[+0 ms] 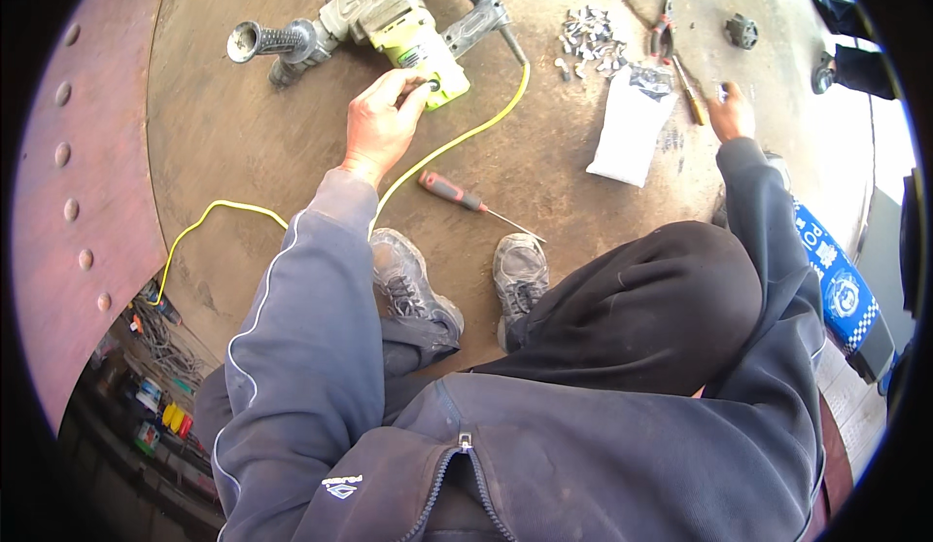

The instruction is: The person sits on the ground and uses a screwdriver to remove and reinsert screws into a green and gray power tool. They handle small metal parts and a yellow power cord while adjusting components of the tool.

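Nearest to the camera, the person sits on a big round metal surface (243, 143), in a dark blue jacket, with two grey shoes (413, 279) planted on the plate. Just beyond the shoes a screwdriver with a red handle (449, 190) lies free, touched by nobody. A yellow cable (457, 139) runs past it, from the plate's left edge up to the tool.

Further out, the left hand (381, 122) rests on the green end of a rotary hammer drill (389, 19), which lies on its side near the far edge. The fingers (413, 90) are together and pinch at a small dark round part on the green housing; I cannot tell if this part is loose or tight. The housing looks closed, so I judge the work on the drill is at an early stage.

To the right, the right hand (731, 114) is pressed down on the plate beside a white plastic bag (632, 124) and a tool with a yellow handle (692, 103). Whether its fingers hold something small, I cannot tell. Behind them lie a heap of small metal pieces (588, 38), red-handled pliers (664, 32) and a dark round part (742, 30).
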Tool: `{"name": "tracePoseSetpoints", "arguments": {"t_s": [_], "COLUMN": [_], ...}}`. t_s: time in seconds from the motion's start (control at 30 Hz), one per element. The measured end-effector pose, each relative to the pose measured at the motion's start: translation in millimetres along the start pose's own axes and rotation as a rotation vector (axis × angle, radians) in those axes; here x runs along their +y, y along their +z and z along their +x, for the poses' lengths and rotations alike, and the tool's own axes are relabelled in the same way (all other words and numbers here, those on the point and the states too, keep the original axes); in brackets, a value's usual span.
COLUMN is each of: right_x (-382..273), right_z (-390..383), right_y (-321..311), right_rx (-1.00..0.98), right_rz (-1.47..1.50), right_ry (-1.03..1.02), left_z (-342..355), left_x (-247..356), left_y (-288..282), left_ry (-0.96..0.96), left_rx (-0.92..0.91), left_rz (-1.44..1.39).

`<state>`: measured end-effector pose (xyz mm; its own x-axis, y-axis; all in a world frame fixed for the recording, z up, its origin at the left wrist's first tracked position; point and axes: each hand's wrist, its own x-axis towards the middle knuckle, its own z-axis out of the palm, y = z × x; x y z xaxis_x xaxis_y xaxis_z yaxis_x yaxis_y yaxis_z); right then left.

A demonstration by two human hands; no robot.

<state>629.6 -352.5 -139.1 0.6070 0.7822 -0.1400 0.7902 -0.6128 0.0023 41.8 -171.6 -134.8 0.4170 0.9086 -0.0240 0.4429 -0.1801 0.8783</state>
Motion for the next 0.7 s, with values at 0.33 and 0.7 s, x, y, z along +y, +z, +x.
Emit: {"name": "tracePoseSetpoints", "arguments": {"t_s": [0.33,0.7], "right_x": [-10.1,-11.8], "right_z": [-48.6,-27.9], "right_y": [47.3,49.0], "right_rx": [-0.051,-0.053], "right_rz": [-0.180,-0.106], "right_ry": [0.015,0.054], "left_z": [-2.4,6.0], "left_x": [7.1,9.2], "left_y": [-7.5,-16.7], "left_ry": [0.029,0.151], "left_rx": [-0.024,-0.094], "left_rz": [0.078,0.145]}}
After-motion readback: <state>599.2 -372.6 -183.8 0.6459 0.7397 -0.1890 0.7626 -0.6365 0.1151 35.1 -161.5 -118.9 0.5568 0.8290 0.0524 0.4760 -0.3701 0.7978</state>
